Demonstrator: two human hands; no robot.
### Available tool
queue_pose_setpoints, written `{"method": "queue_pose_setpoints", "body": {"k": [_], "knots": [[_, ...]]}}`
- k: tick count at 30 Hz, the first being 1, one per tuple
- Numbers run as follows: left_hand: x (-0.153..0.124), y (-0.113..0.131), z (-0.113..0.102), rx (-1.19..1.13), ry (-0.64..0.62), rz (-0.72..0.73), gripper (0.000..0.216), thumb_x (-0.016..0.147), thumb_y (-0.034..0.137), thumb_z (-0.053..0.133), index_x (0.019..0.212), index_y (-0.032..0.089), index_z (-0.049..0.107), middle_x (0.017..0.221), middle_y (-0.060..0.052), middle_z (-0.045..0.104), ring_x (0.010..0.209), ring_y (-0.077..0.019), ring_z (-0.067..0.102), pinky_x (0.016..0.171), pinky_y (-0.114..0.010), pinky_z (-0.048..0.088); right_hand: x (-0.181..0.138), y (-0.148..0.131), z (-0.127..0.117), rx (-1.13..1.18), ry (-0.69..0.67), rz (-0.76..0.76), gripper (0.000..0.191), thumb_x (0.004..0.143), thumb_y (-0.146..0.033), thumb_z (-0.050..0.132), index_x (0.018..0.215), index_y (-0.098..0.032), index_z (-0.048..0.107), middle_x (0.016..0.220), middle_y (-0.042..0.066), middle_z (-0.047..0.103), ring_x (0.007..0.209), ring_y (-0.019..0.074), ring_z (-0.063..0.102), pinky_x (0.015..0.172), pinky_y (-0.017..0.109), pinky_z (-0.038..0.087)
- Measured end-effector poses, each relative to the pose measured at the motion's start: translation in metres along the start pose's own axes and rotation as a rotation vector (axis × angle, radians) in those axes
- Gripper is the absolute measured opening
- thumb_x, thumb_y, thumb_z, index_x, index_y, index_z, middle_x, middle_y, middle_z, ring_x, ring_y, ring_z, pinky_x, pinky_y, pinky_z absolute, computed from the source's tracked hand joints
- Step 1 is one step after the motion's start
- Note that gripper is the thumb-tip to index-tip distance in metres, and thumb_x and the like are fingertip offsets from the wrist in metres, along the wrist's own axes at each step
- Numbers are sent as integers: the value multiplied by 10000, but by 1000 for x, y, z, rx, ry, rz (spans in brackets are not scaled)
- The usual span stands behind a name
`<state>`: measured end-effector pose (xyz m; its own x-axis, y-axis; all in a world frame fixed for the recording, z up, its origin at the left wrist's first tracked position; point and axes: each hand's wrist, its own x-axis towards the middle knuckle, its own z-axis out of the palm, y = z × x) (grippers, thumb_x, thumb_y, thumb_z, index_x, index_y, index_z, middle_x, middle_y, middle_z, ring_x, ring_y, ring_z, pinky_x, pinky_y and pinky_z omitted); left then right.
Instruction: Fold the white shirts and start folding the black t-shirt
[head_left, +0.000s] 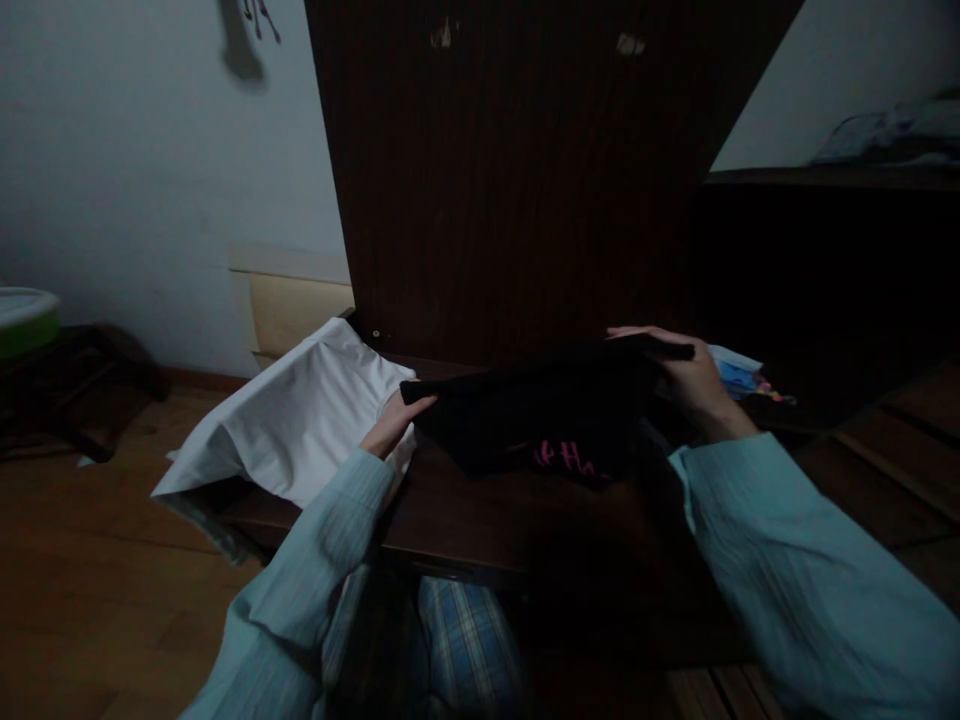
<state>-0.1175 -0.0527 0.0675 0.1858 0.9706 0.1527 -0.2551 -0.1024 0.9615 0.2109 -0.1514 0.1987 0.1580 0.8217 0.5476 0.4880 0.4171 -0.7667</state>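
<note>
A black garment (pixel 525 415) with pink lettering is stretched between my two hands, above a dark wooden tabletop (pixel 465 510). My left hand (pixel 391 420) pinches its left end, and my right hand (pixel 694 380) grips the right end, slightly higher. The cloth's lower part sags toward the wood; whether it touches is hard to tell in the dim light. Just left of my left hand, a white cloth (pixel 300 420) is draped over the table's left end and hangs past its edge.
A tall dark wooden panel (pixel 510 180) rises behind the table. Beyond my right hand lies a blue and white packet (pixel 739 370). On the far left, a green tub (pixel 28 322) rests on a low dark stool (pixel 75 390). Plaid fabric (pixel 469 640) shows below the table edge.
</note>
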Motion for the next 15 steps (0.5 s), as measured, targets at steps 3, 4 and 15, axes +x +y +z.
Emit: {"method": "queue_pose_setpoints", "body": {"k": [3,4,15], "knots": [[6,44,-6,224,-125,44,307,504,163,748,787,166,631,727,-18,640,813,-215,607,709,-276,482,23,-4,-14,112,294,-23,146,656,-304,608,700,-165,608,790,81,634,778,208,591,691,356,447],[9,60,-9,310,-162,71,283,492,154,749,751,167,637,688,-12,635,766,-210,612,662,-268,488,32,-6,-19,117,368,-53,149,659,-302,607,702,-160,595,786,77,628,755,194,586,668,345,446],[40,184,-5,714,-3,410,101,622,98,655,714,63,632,609,6,567,808,-181,556,768,-268,414,75,-42,-57,-301,394,48,184,628,-280,698,609,-133,588,715,48,632,699,148,574,618,298,435]]}}
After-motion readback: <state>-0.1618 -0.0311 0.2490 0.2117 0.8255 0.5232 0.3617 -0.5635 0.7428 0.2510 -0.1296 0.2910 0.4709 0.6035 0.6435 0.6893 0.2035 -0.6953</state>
